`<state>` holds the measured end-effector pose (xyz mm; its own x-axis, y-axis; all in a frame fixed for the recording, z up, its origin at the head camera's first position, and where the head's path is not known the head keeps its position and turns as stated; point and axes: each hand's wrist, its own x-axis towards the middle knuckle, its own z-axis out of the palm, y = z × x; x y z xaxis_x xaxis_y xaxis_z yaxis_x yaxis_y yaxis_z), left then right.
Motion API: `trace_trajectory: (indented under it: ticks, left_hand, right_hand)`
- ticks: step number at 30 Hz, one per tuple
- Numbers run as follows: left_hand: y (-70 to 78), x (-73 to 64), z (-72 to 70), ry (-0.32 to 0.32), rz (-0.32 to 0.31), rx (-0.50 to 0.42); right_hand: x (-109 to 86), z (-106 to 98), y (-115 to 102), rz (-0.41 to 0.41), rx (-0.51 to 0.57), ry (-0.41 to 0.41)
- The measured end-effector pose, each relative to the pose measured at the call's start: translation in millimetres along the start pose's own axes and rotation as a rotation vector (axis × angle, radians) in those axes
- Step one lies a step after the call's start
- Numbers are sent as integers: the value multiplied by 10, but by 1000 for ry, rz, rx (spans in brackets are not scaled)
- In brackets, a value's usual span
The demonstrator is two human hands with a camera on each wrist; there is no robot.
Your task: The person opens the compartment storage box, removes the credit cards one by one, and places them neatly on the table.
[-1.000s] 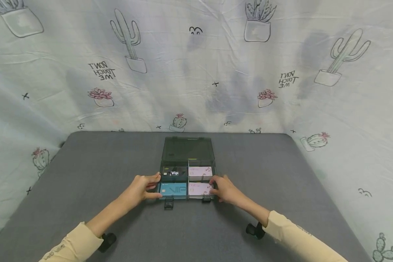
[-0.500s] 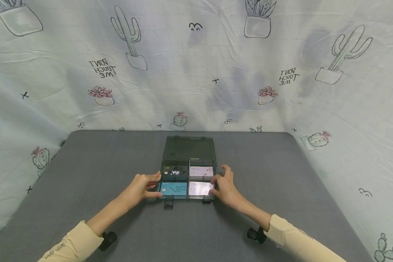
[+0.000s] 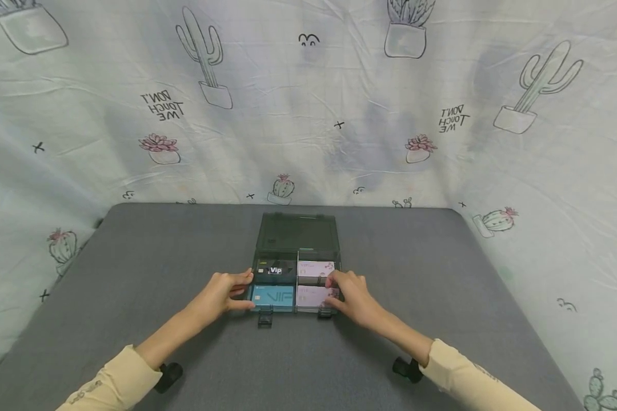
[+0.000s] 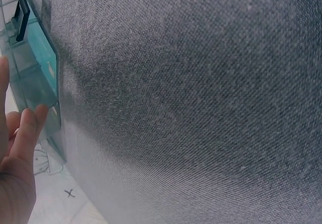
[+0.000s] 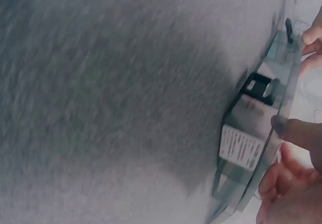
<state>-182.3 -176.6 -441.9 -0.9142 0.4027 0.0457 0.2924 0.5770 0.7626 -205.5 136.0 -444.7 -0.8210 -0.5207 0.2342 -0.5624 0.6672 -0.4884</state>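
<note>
A dark translucent box [image 3: 275, 281] sits on the grey table [image 3: 185, 245], its lid [image 3: 296, 233] swung back on the far side. It has 4 compartments: the back left holds a black card [image 3: 283, 266] marked "Vip", the front left a blue card [image 3: 272, 296] marked "VIP", and the 2 on the right hold a back pink card [image 3: 311, 268] and a front pink card [image 3: 311, 296]. Of the 2 latches along the front edge, the left latch [image 3: 265, 319] sticks out towards the person.

Both forearms reach inward from the near corners, 1 on each side of the box, in pale yellow sleeves [image 3: 120, 377].

The left hand [image 3: 217, 292] has its thumb and fingers extended and spread apart, touching the box's left side. The right hand [image 3: 356, 298] reaches over the right wall, fingers bent, thumb and index finger at the right end of the front pink card; whether they pinch it, I cannot tell.
</note>
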Motion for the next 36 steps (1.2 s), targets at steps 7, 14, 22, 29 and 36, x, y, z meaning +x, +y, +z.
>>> trace_trajectory:
  ticks: [7, 14, 22, 29, 36]
  left_hand:
    - [30, 29, -19, 5, 4, 14]
    - [50, 60, -7, 12, 7, 10]
    - [49, 73, 11, 3, -11, -15]
    - [74, 89, -4, 6, -31, -28]
    - [51, 82, 10, 9, -40, -56]
  right_hand:
    - [85, -97, 160, -182, 53, -54]
    - [172, -236, 296, -79, 298, -143]
    - [156, -344, 441, 160, 752, -339]
    - [131, -308, 499, 268, 880, -386]
    - [127, -283, 521, 231, 867, -373]
